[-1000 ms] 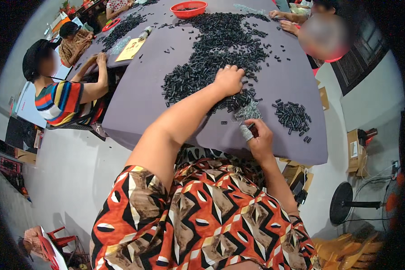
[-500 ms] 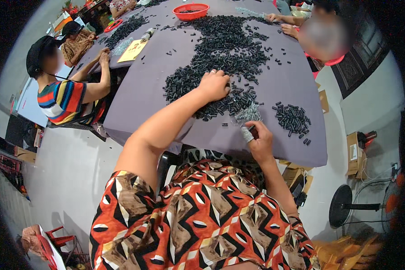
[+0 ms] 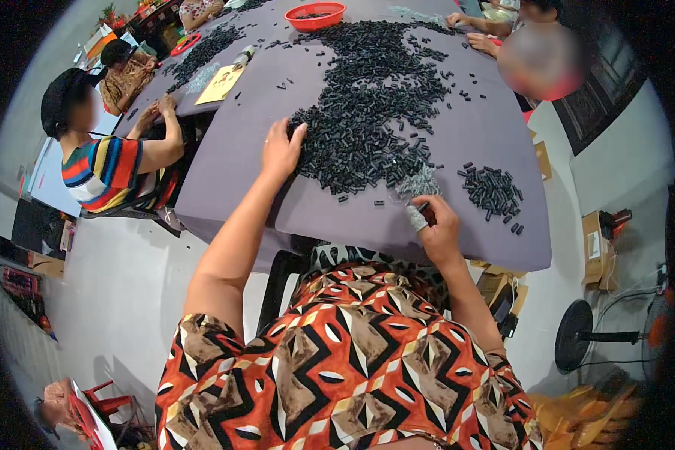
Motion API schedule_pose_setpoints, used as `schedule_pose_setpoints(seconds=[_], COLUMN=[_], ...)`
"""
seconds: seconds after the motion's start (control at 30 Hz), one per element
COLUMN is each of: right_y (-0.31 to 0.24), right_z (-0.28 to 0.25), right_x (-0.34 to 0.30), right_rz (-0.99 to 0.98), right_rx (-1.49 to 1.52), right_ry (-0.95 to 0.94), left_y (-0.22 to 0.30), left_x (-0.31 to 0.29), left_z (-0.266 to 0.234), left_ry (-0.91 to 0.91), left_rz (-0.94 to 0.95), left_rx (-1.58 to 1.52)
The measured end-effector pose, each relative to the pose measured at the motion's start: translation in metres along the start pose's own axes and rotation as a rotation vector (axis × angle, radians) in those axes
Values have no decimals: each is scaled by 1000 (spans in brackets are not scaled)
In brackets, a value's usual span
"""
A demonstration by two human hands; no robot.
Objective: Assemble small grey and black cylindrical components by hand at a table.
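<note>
A long heap of small black tube-shaped pieces (image 3: pixel 367 112) runs up the middle of the table. My left hand (image 3: pixel 281 152) rests at the heap's left edge, fingers stretched and apart, with nothing seen in it. Close to the near table edge, my right hand (image 3: pixel 440 227) pinches a small black piece, partly hidden by the fingers. A grey speckled wrap (image 3: pixel 417 217) covers one of its digits. Just beyond it lies a small mound of clear-grey bits (image 3: pixel 418 182), touching the heap. A separate pile of black pieces (image 3: pixel 491 191) lies to the right.
A grey-purple cloth (image 3: pixel 240 142) covers the table. A red basin (image 3: pixel 315 16) stands at the far end. On the left are a yellow sheet (image 3: pixel 220 84) and a seated person in a striped shirt (image 3: pixel 105 165); others sit around. A black fan (image 3: pixel 577 336) stands at lower right.
My left hand has moved left, off the top of the heap to its left edge, and its fingers have spread. My right hand has stayed nearly in place by the grey bits.
</note>
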State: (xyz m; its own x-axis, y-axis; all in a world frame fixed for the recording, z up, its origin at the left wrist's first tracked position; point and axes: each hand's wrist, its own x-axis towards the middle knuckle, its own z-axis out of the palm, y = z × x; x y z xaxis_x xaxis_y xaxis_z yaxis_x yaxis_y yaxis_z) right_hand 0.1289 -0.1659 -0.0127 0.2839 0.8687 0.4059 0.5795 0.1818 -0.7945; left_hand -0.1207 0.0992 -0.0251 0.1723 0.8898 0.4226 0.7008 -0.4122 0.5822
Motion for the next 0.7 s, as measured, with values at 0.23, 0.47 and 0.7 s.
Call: schedule_pose_setpoints(seconds=[0.23, 0.47, 0.7], right_y=[-3, 4, 19], right_z=[3, -1, -40], right_x=[0, -2, 16], right_rz=[44, 94, 234], right_rx=[-5, 94, -91], right_ry=[1, 60, 235], left_y=[19, 23, 70], left_x=[11, -3, -74], left_z=[21, 8, -33], left_ry=[-38, 46, 100], left_rz=[-19, 48, 405], left_rx=[-33, -129, -143])
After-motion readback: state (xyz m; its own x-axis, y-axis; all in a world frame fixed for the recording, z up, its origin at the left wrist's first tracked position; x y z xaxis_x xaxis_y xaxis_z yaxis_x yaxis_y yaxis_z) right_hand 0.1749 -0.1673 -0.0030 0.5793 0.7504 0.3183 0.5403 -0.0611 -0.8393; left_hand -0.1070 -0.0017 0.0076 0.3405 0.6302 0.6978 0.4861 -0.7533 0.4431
